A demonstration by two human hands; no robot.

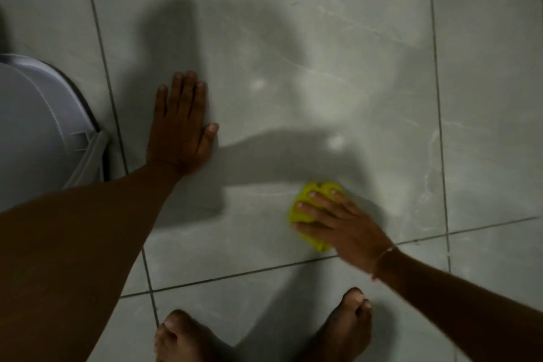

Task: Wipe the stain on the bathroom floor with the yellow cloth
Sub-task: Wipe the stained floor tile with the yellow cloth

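Observation:
A crumpled yellow cloth (305, 211) lies on the grey tiled floor (323, 53), pressed down under the fingers of my right hand (343, 226), close to a grout line. My left hand (180, 129) rests flat on the same tile, palm down, fingers spread, holding nothing. No distinct stain shows on the tile; only glossy light spots and shadows of my arms are visible around the cloth.
A white plastic bin or lid (38, 129) stands at the left edge, close beside my left wrist. My two bare feet (346, 326) are at the bottom of the view. Dark grout lines (235, 275) cross the floor.

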